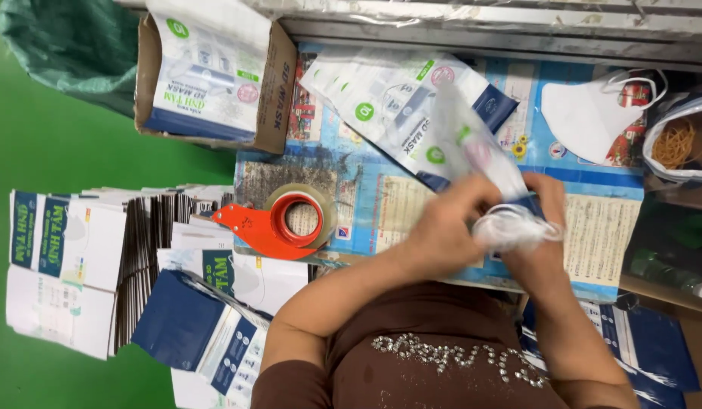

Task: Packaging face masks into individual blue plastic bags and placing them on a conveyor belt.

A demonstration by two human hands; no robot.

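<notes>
My left hand [442, 227] and my right hand [544, 220] meet over a table covered with a blue printed sheet [366, 204]. Together they grip a bunch of white face masks [514, 226] at the mouth of a clear printed pouch [468, 144]. The pouch stands up from my hands, blurred by motion. My left fingers close on the pouch and the masks from the left. My right hand pinches them from the right. A fanned pile of the same pouches [389, 98] lies just beyond my hands.
An orange tape dispenser [271, 223] sits left of my hands. At the back left is a cardboard box [279, 91] of pouches. A loose white mask [589, 113] and a bag of rubber bands [676, 144] lie at the right. Flat cartons [78, 257] are stacked at the left.
</notes>
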